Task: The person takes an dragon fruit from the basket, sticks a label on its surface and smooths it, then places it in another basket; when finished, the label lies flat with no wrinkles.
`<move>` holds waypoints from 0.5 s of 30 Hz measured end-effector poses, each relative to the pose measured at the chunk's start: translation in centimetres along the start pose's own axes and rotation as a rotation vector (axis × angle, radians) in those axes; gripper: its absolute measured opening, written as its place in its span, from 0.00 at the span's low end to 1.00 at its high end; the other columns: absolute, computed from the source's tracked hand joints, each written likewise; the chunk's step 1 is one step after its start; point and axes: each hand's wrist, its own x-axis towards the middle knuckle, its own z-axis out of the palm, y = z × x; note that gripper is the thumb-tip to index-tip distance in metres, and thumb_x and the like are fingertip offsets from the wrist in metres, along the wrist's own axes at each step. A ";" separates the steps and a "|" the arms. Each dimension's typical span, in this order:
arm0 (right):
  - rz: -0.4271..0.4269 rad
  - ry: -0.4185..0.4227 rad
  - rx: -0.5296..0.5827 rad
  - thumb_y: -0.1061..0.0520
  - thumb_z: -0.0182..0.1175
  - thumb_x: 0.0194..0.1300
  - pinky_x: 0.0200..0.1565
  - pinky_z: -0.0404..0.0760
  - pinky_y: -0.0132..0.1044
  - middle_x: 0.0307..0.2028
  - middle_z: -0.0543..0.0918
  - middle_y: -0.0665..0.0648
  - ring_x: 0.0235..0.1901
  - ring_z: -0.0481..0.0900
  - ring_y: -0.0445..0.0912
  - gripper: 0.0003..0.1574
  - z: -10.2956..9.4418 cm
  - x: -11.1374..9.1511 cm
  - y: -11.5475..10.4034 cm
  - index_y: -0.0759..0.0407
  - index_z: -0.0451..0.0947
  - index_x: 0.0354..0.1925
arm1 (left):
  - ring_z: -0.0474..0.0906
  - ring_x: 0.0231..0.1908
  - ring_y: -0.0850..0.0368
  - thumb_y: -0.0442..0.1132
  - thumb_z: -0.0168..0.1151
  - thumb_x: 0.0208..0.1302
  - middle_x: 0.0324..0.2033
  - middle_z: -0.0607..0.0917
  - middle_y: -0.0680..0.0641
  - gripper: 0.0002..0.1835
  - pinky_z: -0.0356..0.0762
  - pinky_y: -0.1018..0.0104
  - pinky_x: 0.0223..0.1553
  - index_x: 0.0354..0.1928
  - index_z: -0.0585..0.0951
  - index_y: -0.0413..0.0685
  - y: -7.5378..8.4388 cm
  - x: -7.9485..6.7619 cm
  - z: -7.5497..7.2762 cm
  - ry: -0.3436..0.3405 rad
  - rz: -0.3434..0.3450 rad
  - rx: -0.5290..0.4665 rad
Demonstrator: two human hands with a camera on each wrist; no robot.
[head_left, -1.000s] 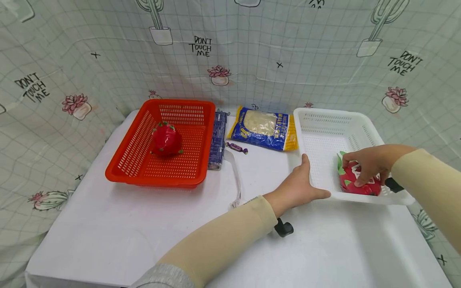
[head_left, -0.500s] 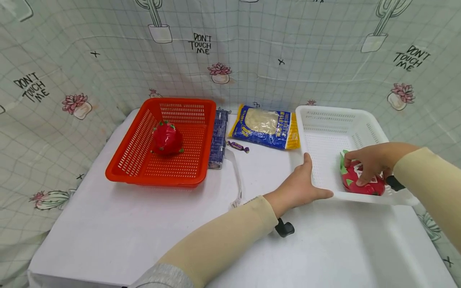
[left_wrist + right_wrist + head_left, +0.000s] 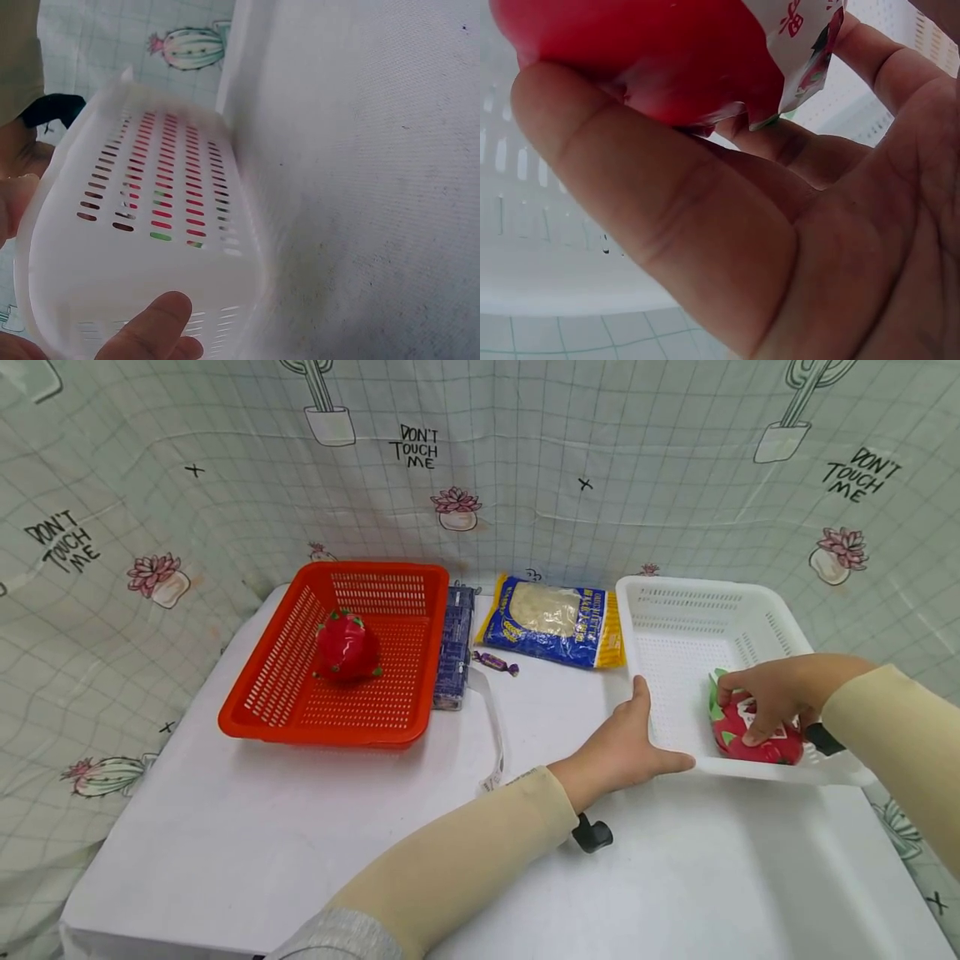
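Observation:
At the near right of the white basket [image 3: 678, 652], my right hand [image 3: 780, 693] grips a dragon fruit [image 3: 731, 727] with a shiny red skin, green tips and a white label. The right wrist view has the thumb and fingers around the fruit's red skin [image 3: 667, 52]; part of the fruit is cut off there. My left hand [image 3: 618, 743] holds the basket's near left corner, thumb along the front rim. In the left wrist view, its fingers [image 3: 150, 330] touch the outside of the slotted wall [image 3: 165, 262], and red and green show through the slots.
A red basket [image 3: 375, 722] with another red dragon fruit [image 3: 347, 647] stands at the left. Between the baskets are a dark blue patterned box [image 3: 453, 647], a blue and yellow food bag [image 3: 551, 618], a purple wrapped candy [image 3: 495, 662] and a clear strip [image 3: 491, 727]. A printed cloth hangs behind.
The head view has shifted slightly. Both hands keep their places on the white basket and the dragon fruit.

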 end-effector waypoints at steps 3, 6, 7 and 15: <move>-0.003 0.009 -0.001 0.42 0.87 0.43 0.42 0.93 0.50 0.61 0.67 0.80 0.51 0.76 0.68 0.67 -0.1 -0.2 0.3 0.60 0.62 0.72 | 0.69 0.76 0.59 0.59 0.78 0.61 0.83 0.62 0.51 0.67 0.70 0.62 0.76 0.87 0.38 0.59 0.2 0.2 -0.1 -0.002 0.001 0.035; -0.002 -0.002 0.009 0.44 0.86 0.47 0.43 0.93 0.51 0.61 0.67 0.81 0.52 0.75 0.69 0.66 0.0 -0.5 0.5 0.62 0.60 0.73 | 0.64 0.79 0.60 0.62 0.71 0.67 0.84 0.60 0.51 0.62 0.67 0.63 0.78 0.88 0.40 0.57 0.3 0.0 -0.1 -0.019 0.037 0.114; -0.003 -0.012 0.013 0.44 0.86 0.48 0.43 0.93 0.51 0.61 0.67 0.81 0.52 0.75 0.69 0.65 0.0 -0.5 0.6 0.62 0.60 0.73 | 0.63 0.79 0.61 0.63 0.68 0.70 0.84 0.60 0.52 0.59 0.66 0.64 0.79 0.88 0.41 0.57 0.2 -0.2 -0.2 -0.027 0.054 0.148; 0.011 -0.024 0.025 0.43 0.85 0.50 0.46 0.92 0.50 0.62 0.67 0.81 0.56 0.72 0.72 0.68 0.1 -1.0 0.4 0.63 0.59 0.78 | 0.82 0.60 0.61 0.63 0.57 0.78 0.64 0.84 0.52 0.34 0.81 0.65 0.63 0.76 0.71 0.52 -1.3 -4.6 -3.7 -0.097 0.170 0.628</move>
